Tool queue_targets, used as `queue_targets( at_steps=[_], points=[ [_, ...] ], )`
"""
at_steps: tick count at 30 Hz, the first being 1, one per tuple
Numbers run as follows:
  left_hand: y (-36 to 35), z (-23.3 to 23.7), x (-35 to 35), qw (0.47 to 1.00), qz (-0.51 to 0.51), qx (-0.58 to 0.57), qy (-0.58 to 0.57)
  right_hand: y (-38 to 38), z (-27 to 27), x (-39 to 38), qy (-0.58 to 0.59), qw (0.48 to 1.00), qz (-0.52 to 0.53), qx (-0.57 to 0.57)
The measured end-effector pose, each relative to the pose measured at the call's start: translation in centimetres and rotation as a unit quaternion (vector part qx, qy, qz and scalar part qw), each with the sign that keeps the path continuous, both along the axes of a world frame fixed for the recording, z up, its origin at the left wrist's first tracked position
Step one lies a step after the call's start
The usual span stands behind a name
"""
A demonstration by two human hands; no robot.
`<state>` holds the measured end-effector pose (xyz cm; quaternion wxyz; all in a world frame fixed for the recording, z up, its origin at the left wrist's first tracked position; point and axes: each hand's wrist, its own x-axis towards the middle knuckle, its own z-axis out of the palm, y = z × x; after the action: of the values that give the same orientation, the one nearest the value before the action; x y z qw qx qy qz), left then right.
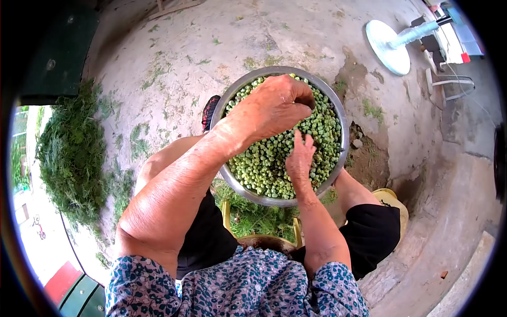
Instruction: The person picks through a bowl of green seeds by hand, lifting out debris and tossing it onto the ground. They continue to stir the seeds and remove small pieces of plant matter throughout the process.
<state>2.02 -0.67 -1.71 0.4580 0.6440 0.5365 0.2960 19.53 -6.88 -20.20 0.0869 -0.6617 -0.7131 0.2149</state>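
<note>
A wide steel basin (343, 140) sits between my knees, filled with small round green pieces (264, 169), bud-like or berry-like. My left hand (282, 103) is over the basin's far half, its fingers curled towards the thumb; whatever is between them is hidden. Lower and to the right, my right hand (301, 158) rests on or just above the green pieces. Its fingers point away from me and are apart, and nothing shows in them.
A large heap of feathery green stalks (74, 153) lies on the left, with loose sprigs scattered over the concrete floor (222, 31). Yellow seat parts (227, 214) show under the basin. At the upper right stands a pale round base with a pole (388, 47). Broken ground (367, 153) is right of the basin.
</note>
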Motion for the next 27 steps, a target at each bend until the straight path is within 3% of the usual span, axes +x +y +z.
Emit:
queue_targets(
  at_steps=[1, 3, 7, 13, 15, 17, 20, 27],
  points=[
    [0.0, -0.1, 0.0, 1.000, 0.000, 0.001, 0.001, -0.5, -1.0, -0.3, 0.004, 0.999, 0.007, 0.036],
    [0.1, -0.3, 0.1, 1.000, 0.000, 0.003, 0.001, -1.3, -1.0, -1.1, 0.011, 1.000, 0.002, -0.003],
    [0.1, 0.0, 0.2, 1.000, -0.015, -0.002, -0.005, -4.0, -0.3, -2.5, 0.058, 0.992, 0.109, -0.014],
    [-0.1, -0.3, 0.1, 1.000, -0.015, 0.010, 0.000, -3.6, 0.2, -2.0, 0.146, 0.987, 0.072, 0.002],
    [0.0, -0.1, -0.1, 1.000, -0.008, 0.013, 0.004, -2.1, -0.8, -1.3, 0.107, 0.988, 0.025, 0.108],
    [-0.1, 0.1, -0.2, 1.000, -0.001, 0.013, 0.006, -0.5, -1.5, -0.7, 0.114, 0.990, 0.001, 0.086],
    [0.0, 0.2, -0.4, 0.999, 0.014, 0.028, 0.010, 0.0, -1.7, -1.9, 0.012, 1.000, 0.000, 0.018],
    [0.2, 0.4, -0.3, 0.999, 0.003, 0.031, 0.028, -1.2, -2.8, -3.6, 0.067, 0.994, 0.089, 0.021]
  ],
)
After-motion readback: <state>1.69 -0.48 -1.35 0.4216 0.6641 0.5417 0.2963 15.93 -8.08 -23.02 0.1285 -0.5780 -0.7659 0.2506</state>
